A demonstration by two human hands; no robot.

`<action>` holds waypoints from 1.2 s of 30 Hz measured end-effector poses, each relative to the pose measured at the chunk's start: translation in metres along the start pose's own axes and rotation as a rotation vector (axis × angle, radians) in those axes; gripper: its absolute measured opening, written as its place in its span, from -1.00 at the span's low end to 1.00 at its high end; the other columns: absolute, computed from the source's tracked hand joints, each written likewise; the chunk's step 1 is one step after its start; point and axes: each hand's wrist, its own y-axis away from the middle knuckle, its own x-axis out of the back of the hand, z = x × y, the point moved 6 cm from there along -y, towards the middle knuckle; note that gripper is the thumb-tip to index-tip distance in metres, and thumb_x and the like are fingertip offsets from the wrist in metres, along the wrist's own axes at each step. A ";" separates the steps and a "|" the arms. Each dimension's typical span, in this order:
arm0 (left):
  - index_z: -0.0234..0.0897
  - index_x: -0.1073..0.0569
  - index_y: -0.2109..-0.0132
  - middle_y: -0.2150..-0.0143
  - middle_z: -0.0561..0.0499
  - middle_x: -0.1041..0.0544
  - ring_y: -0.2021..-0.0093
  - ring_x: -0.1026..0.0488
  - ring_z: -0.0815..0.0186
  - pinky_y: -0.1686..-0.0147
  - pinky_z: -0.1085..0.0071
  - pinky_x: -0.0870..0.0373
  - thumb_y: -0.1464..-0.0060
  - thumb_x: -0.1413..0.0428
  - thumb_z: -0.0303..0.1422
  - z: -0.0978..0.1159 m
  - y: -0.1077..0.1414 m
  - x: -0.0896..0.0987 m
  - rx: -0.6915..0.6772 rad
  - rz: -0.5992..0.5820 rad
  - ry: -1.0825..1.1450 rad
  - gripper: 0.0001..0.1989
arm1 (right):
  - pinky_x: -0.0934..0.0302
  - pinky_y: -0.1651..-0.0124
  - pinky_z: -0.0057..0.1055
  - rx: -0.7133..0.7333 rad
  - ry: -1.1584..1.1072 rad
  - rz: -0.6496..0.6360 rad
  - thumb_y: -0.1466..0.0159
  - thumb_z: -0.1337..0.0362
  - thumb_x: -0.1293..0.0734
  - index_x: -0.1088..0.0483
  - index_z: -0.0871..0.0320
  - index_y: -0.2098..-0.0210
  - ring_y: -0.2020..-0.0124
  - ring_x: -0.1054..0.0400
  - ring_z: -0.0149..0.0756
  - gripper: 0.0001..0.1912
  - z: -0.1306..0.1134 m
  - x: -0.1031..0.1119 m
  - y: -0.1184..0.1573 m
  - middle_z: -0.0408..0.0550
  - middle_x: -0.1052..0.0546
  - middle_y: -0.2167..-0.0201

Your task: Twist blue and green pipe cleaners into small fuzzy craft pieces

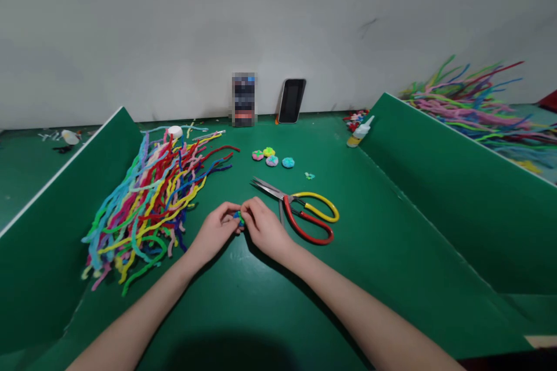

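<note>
Between my fingertips, over the middle of the green table, is a small blue and green fuzzy piece (238, 217). My left hand (216, 229) pinches it from the left, fingers bent round it. From the right, my right hand (264, 227) closes thumb and fingers on the same piece, hiding part of it. Scissors (288, 198) with one red and one yellow handle lie just right of my right hand. Beyond them are several small round fuzzy pieces (272, 160) in pink, yellow and blue. A heap of coloured fuzzy stems (148, 197) lies to the left.
Green dividers stand at left (78, 171) and right (456, 185). Two phones (244, 99) (292, 101) lean on the back wall. A glue bottle (360, 133) is at the back right. More stems (470, 116) lie beyond the right divider.
</note>
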 end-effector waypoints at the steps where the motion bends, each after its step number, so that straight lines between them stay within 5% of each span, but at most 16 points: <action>1: -0.34 -0.33 0.42 0.59 0.18 -0.36 0.61 -0.28 0.52 0.52 0.56 -0.24 0.28 0.01 -0.51 0.000 0.000 0.000 -0.001 0.005 -0.001 -0.85 | -0.10 0.35 -0.42 0.006 0.016 -0.004 -0.16 0.43 -0.05 -0.15 0.16 0.48 0.44 -0.17 -0.35 -0.86 -0.001 0.000 0.000 -0.11 -0.24 0.49; 9: -0.36 -0.32 0.36 0.57 0.16 -0.37 0.58 -0.31 0.50 0.48 0.53 -0.27 0.26 0.04 -0.50 -0.001 -0.001 0.002 0.016 0.054 0.018 -0.81 | -0.14 0.34 -0.43 0.062 0.098 0.045 -0.15 0.40 -0.12 -0.22 0.18 0.42 0.41 -0.22 -0.33 -0.91 -0.005 0.004 0.002 -0.07 -0.30 0.46; 28: -0.34 -0.32 0.39 0.60 0.18 -0.35 0.60 -0.30 0.49 0.48 0.52 -0.26 0.27 0.06 -0.55 -0.001 0.000 0.002 0.020 0.053 0.027 -0.82 | -0.13 0.37 -0.43 0.145 0.427 -0.083 -0.19 0.40 -0.05 -0.28 0.22 0.32 0.42 -0.25 -0.30 -0.79 -0.009 -0.002 0.001 0.02 -0.36 0.42; 36: -0.35 -0.32 0.38 0.59 0.17 -0.36 0.60 -0.31 0.49 0.49 0.52 -0.27 0.26 0.03 -0.51 -0.003 -0.002 0.002 -0.003 0.030 0.028 -0.82 | -0.14 0.37 -0.39 0.180 0.336 -0.074 -0.14 0.45 -0.08 -0.26 0.23 0.36 0.41 -0.22 -0.27 -0.83 -0.011 -0.002 0.002 0.01 -0.34 0.46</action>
